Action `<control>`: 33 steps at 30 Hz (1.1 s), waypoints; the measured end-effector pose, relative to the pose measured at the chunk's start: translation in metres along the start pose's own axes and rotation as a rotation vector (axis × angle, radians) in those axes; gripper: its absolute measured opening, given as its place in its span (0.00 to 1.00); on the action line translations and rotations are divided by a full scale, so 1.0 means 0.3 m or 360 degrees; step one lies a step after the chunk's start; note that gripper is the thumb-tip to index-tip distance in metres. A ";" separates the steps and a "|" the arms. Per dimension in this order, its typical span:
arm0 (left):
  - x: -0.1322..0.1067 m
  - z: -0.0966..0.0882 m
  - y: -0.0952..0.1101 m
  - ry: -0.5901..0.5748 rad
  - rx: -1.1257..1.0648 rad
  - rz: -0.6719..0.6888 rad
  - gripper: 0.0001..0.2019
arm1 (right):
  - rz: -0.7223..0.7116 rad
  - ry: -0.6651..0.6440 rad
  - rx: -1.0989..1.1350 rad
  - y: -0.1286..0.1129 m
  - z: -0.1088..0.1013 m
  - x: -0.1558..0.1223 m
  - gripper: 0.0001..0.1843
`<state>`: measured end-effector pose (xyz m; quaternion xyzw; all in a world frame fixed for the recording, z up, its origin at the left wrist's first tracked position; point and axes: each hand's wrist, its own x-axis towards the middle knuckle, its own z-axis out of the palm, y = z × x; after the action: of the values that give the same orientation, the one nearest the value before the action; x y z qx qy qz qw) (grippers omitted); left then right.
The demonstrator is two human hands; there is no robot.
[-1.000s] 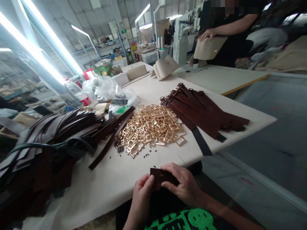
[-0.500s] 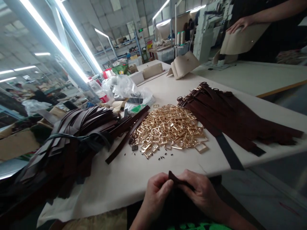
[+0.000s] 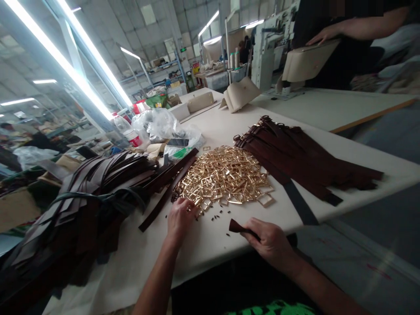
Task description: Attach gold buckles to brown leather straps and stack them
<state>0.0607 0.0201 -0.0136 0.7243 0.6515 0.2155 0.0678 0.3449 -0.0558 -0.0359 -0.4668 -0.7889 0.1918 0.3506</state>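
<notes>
My right hand (image 3: 267, 240) is closed around a dark brown leather strap (image 3: 236, 226), whose folded end sticks out to the left past the thumb. At the near left edge of a heap of gold rectangular buckles (image 3: 226, 175), my left hand (image 3: 181, 218) bends its fingers down to the table, where small dark loops (image 3: 175, 192) lie. Its fingertips are partly hidden, and I cannot make out what they pinch. Tiny dark bits (image 3: 215, 217) are scattered between the heap and my right hand. Two loose brown straps (image 3: 156, 214) lie left of the heap.
A tied bundle of dark straps (image 3: 95, 183) fills the table's left side. Brown straps with buckles (image 3: 295, 153) are fanned out at the right. Behind are plastic bags (image 3: 160, 124), a phone (image 3: 177, 142) and a beige bag piece (image 3: 241, 94). A co-worker's hand (image 3: 323, 35) rests on another piece.
My left hand has let go of the strap and moved forward and left to the buckle heap's edge. My right hand still grips the strap. The view has shifted slightly.
</notes>
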 end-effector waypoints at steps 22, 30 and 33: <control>-0.027 -0.099 -0.028 0.0305 -0.1589 -0.0842 0.24 | 0.0082 0.0020 0.0001 0.001 0.003 0.009 0.08; -0.148 -0.070 0.181 -0.0096 -0.2318 -0.1035 0.21 | 0.0149 0.0035 -0.0095 -0.048 0.017 0.047 0.07; -0.176 -0.063 0.244 -0.0207 -0.2305 -0.0961 0.20 | 0.0123 0.0049 -0.0058 -0.075 0.024 0.074 0.05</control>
<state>0.1171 -0.0451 0.0192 0.3026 0.5122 0.5158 0.6165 0.3192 -0.0474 -0.0184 -0.5061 -0.7682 0.1836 0.3463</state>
